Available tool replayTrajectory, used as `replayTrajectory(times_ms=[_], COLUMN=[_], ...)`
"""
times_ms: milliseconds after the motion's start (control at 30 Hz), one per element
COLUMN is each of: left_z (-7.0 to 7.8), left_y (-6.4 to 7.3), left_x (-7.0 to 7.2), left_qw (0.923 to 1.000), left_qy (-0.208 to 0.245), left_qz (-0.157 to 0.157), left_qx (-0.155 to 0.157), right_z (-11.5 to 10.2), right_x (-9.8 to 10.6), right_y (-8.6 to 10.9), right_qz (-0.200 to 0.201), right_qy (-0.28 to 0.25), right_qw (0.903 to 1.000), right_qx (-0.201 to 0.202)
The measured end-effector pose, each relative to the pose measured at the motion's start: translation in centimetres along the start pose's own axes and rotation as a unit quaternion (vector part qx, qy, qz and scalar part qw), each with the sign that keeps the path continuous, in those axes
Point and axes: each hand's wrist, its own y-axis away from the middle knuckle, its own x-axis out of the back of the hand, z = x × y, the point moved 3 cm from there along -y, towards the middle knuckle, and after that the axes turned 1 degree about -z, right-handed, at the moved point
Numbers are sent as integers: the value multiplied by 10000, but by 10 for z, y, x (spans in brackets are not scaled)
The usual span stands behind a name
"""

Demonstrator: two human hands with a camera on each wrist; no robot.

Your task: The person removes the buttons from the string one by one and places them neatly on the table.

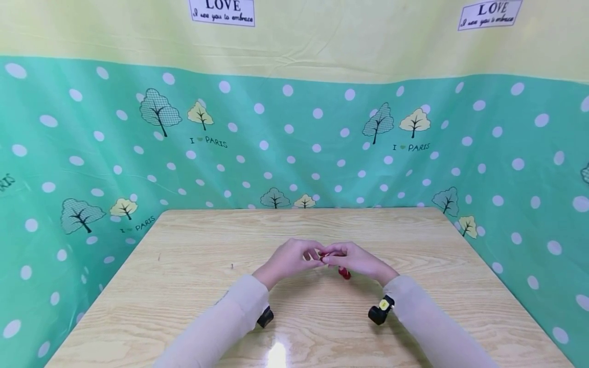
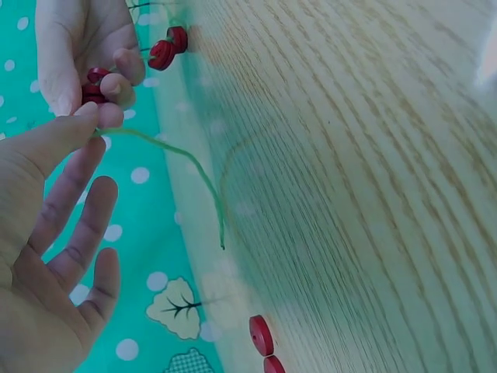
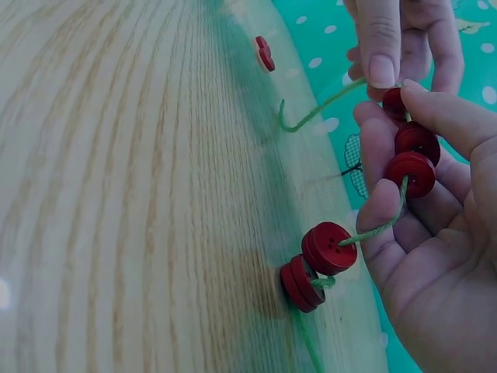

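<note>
In the head view both hands meet over the middle of the wooden table. My left hand [image 1: 296, 255] pinches a green string [image 2: 194, 161] between thumb and index finger; its other fingers are spread in the left wrist view. The string's free end trails down from that pinch. Several red buttons [image 3: 411, 172] threaded on the string lie in my right hand [image 1: 354, 259], whose thumb and fingers grip the topmost one close to the left fingertips. More threaded red buttons [image 3: 328, 247] dangle below the right hand, with string running on beneath them.
Two loose red buttons [image 2: 261, 336] lie on the table [image 1: 322, 332] apart from the hands. A small dark speck [image 1: 232, 266] is on the tabletop to the left. A green dotted curtain [image 1: 294, 138] surrounds the table's back and sides. Each wrist wears a black camera [image 1: 379, 312].
</note>
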Motion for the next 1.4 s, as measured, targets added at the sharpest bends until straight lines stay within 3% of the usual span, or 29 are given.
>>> replayTrajectory(times_ms=[633,1400], left_z=[-3,-3], left_y=[0,4], left_x=[5,10], left_qw=[9996,9991], left_qy=[-101,164], left_qz=[265,377], left_qx=[-5,82], right_z=[0,8], right_x=[-2,0], right_y=[2,1], right_qz=[-111,-71], right_qy=[-227,-146], right_qw=[9996,9999], right_qx=[119,-1])
